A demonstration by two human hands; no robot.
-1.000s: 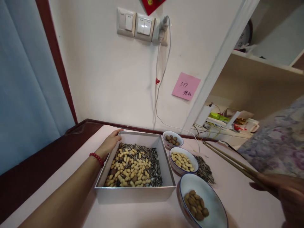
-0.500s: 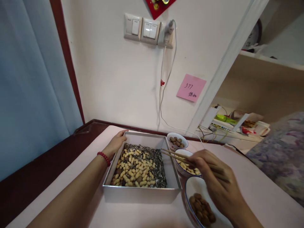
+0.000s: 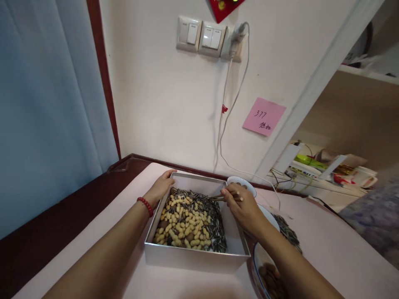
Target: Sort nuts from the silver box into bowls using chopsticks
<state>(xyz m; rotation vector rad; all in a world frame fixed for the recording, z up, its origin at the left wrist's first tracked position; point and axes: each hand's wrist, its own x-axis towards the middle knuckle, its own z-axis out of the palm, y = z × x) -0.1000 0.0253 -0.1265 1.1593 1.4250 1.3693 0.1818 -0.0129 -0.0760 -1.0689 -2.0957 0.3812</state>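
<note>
My left hand (image 3: 162,187) grips the far left corner of a shallow silver box (image 3: 196,261), fingers over its rim. The box holds pale peanuts (image 3: 190,222), dark striped sunflower seeds (image 3: 220,228) and a few round brown nuts. In my right hand (image 3: 245,207) is a pair of chopsticks (image 3: 219,198), tips among the sunflower seeds near the box's far right side. Whether the tips pinch anything is too small to tell. My right hand and forearm partly cover three bowls: a far bowl (image 3: 251,187), a middle bowl (image 3: 272,218) and a near bowl (image 3: 258,265) with brown nuts.
More sunflower seeds (image 3: 288,234) lie on the pink table cover (image 3: 324,232) beyond my right forearm. A white cable (image 3: 249,169) runs from the wall socket to the table. Shelves (image 3: 324,182) with clutter and a patterned cloth (image 3: 370,216) are at the right.
My right hand has moved left with the chopsticks, from above the bowls to the box's right rim. The chopstick tips are now down in the seeds. My left hand keeps its hold; the view has shifted slightly.
</note>
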